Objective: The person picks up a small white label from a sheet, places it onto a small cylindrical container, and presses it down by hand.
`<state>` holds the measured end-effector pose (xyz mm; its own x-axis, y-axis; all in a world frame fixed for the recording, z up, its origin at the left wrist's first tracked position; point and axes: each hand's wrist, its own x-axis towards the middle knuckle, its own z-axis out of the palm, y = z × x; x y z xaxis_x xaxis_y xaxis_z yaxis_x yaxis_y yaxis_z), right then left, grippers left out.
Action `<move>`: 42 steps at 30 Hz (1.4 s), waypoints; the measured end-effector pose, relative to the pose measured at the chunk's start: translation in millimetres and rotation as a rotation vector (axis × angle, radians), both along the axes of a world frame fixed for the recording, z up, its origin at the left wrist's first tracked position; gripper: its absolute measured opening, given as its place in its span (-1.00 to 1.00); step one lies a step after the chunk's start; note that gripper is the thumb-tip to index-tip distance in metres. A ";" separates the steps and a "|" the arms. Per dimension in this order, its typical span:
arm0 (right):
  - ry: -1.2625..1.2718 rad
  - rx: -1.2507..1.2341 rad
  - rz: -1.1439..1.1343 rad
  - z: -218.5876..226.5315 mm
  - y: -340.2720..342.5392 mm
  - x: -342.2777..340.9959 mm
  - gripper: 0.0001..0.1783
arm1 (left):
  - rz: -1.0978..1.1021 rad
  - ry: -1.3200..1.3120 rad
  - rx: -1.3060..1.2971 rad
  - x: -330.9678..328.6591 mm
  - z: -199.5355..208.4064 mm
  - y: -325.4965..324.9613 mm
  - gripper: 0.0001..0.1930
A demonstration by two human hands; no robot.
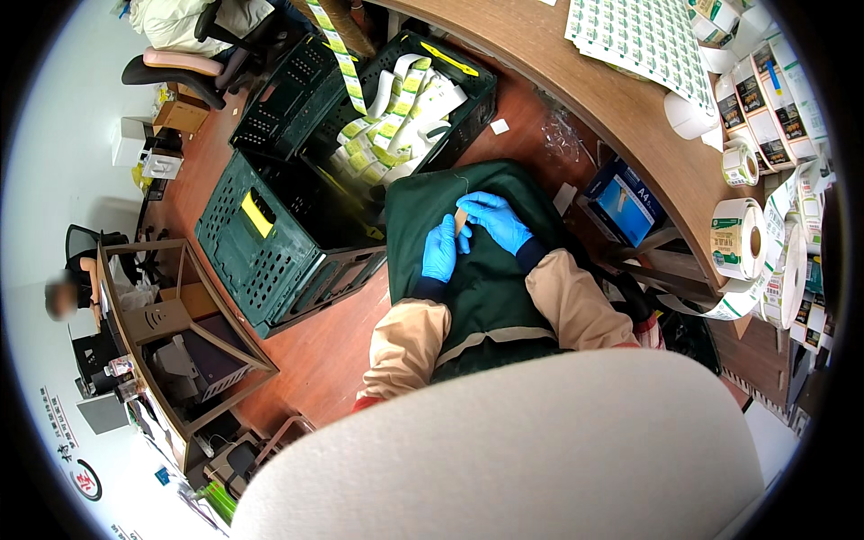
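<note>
Currently | left hand (439, 253) + right hand (498, 221): two, gloved | tan piece (461, 220) held: one

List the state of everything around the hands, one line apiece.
Left hand: gloved, fingers against the small brown piece
Right hand: gloved, fingers closed on that piece
Small brown piece: held, raised above the lap
Green apron: draped over the lap
Label strips: loose, heaped
Crate around them: open-topped
Label sheets: flat, overlapping
</note>
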<state>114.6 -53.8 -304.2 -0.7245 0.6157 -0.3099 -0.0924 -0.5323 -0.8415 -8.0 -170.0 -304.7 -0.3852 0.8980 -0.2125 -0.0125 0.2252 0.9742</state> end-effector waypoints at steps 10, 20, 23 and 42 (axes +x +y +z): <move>0.063 -0.094 0.023 -3.9 2.3 -1.5 -0.72 | 0.076 -0.183 0.066 3.8 -3.0 0.7 -0.60; 0.066 -0.121 0.012 -0.3 1.3 -2.8 -0.72 | 0.044 -0.191 0.090 3.2 -7.1 -0.1 -0.64; 0.030 -0.103 0.020 0.6 2.1 -2.0 -0.70 | 0.029 -0.184 0.081 2.8 -6.2 -0.1 -0.67; 0.033 -0.012 0.027 -1.4 2.1 -2.1 -0.66 | 0.117 -0.282 0.031 3.3 -6.3 0.7 -0.76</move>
